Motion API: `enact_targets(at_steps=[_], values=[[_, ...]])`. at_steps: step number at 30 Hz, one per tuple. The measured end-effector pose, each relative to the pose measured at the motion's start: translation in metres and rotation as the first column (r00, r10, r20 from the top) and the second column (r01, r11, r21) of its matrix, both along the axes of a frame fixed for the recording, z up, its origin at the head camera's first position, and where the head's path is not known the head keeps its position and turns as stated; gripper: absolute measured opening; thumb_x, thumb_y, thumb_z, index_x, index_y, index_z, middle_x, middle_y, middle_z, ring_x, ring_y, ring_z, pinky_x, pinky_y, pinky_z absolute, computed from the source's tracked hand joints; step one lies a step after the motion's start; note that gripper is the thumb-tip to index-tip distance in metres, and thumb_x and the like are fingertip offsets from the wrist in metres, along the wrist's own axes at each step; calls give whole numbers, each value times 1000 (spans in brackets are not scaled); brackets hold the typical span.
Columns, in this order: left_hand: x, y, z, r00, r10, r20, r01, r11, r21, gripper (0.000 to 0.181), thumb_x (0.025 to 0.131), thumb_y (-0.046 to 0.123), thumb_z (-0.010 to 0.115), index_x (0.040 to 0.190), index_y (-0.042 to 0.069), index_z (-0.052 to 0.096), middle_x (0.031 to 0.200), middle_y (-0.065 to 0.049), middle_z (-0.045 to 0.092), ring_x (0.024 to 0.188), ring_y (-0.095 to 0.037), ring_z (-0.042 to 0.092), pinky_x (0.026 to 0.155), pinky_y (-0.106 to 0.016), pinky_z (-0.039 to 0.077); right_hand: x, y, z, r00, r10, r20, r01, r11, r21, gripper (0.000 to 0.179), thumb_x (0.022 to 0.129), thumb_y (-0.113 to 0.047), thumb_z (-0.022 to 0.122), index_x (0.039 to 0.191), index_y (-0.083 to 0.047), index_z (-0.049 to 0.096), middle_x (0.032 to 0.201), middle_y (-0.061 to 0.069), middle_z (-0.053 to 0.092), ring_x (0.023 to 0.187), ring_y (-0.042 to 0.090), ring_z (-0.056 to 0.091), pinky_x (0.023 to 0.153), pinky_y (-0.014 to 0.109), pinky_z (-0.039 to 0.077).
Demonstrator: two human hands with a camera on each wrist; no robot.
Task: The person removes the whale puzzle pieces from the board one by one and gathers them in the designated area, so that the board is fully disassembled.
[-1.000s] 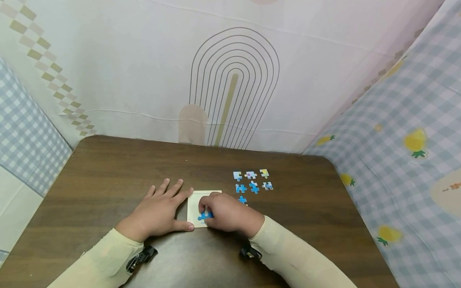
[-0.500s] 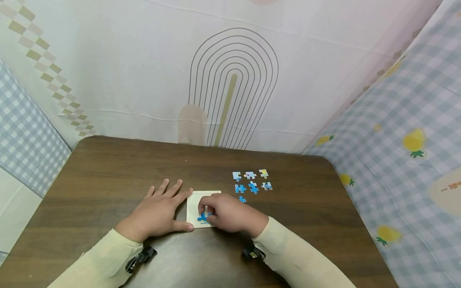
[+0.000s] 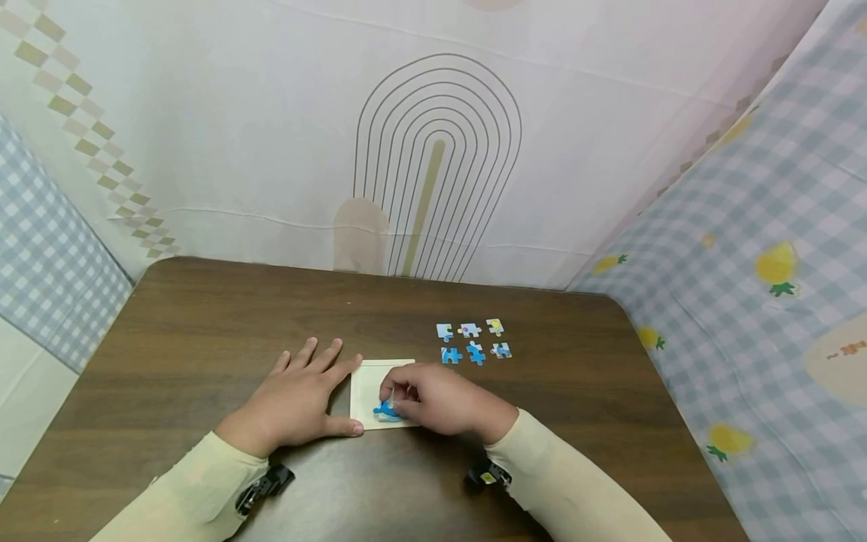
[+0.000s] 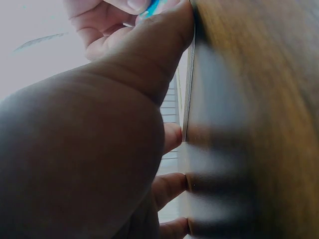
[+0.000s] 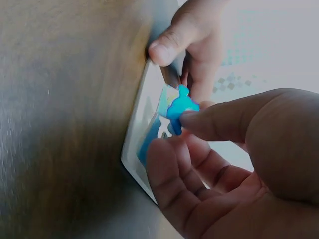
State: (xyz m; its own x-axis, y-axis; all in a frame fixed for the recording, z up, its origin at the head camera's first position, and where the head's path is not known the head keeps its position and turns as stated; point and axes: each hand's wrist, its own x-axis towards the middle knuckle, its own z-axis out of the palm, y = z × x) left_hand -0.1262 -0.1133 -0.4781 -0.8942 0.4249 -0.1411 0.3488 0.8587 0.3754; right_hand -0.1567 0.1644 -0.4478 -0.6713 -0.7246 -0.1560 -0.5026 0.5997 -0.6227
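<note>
My right hand (image 3: 440, 395) pinches a blue jigsaw piece (image 5: 180, 107) between thumb and fingers, tilted over the pale square puzzle tray (image 3: 362, 384). Beneath it in the right wrist view, another partly hidden blue jigsaw piece (image 5: 143, 144) lies at the tray's corner. My left hand (image 3: 294, 399) rests palm down on the table with fingers spread. Its thumb and index fingertip touch the tray's left edge. In the left wrist view the left hand (image 4: 109, 124) fills much of the picture, with a bit of blue piece (image 4: 152, 8) at the top.
Several loose jigsaw pieces (image 3: 470, 330) lie in two rows to the right, beyond the right hand. They sit on a dark brown wooden table (image 3: 576, 391). A patterned cloth (image 3: 271, 150) hangs behind the table's far edge, and a checked cloth (image 3: 718, 301) hangs on the right.
My right hand has shifted slightly right with its fingers over the tray. A lone blue piece below the rows is no longer visible where the hand now lies. The left hand stays put.
</note>
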Motion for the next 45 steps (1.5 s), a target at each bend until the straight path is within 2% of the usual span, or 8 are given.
enact_targets(at_steps=[7, 15, 20, 26, 33, 40, 45], values=[[0, -1, -2, 1000, 1, -1, -1, 1000, -3, 112, 87, 89, 73, 177, 29, 41, 185, -18, 30, 170, -59, 20, 127, -87, 22, -2, 9, 4, 997, -61, 41, 61, 998, -18, 17, 109, -10, 73, 117, -24, 77, 101, -10, 71, 86, 8, 62, 77, 24, 54], [-1, -1, -2, 1000, -4, -6, 4, 1000, -6, 111, 88, 89, 72, 177, 29, 41, 185, -18, 30, 170, -59, 20, 127, -87, 22, -3, 4, -1, 999, -21, 35, 22, 1000, -10, 15, 109, -11, 72, 116, -23, 77, 96, -10, 69, 83, 4, 60, 77, 23, 53], [-1, -1, -1, 1000, -5, -7, 5, 1000, -4, 111, 88, 88, 73, 176, 29, 42, 185, -18, 30, 170, -59, 20, 127, -87, 22, -4, 3, 0, 998, -28, 49, 28, 1000, 4, 17, 111, -10, 68, 116, -23, 77, 96, -10, 69, 79, 4, 58, 74, 24, 52], [-1, 0, -1, 1000, -3, -3, 3, 1000, -8, 111, 88, 87, 74, 177, 29, 41, 186, -17, 30, 171, -59, 19, 128, -87, 21, -7, 10, 4, 996, -54, 67, 54, 998, 10, 17, 111, -11, 68, 118, -23, 79, 99, -11, 72, 83, 6, 61, 77, 24, 54], [-2, 2, 0, 1000, 1, 3, -1, 1000, -9, 111, 88, 86, 76, 177, 29, 41, 186, -18, 29, 171, -59, 19, 128, -87, 21, -14, 35, 12, 992, -113, 47, 113, 994, 6, 14, 113, -14, 67, 118, -20, 79, 106, -10, 74, 93, 10, 66, 86, 29, 58], [-2, 1, 0, 1000, -4, -2, 4, 1000, -4, 111, 88, 85, 76, 177, 29, 40, 186, -18, 28, 171, -58, 18, 129, -86, 21, -23, 71, 19, 978, -205, -21, 206, 978, 27, 17, 112, -15, 67, 117, -23, 81, 102, -10, 74, 91, 11, 64, 84, 30, 56], [-2, 0, -1, 1000, -4, 0, 4, 1000, -2, 111, 88, 85, 76, 177, 30, 40, 186, -17, 28, 171, -58, 18, 129, -86, 20, -27, 95, 21, 964, -264, -42, 267, 962, 62, 16, 112, -15, 68, 117, -23, 81, 105, -10, 75, 93, 12, 65, 88, 33, 56]])
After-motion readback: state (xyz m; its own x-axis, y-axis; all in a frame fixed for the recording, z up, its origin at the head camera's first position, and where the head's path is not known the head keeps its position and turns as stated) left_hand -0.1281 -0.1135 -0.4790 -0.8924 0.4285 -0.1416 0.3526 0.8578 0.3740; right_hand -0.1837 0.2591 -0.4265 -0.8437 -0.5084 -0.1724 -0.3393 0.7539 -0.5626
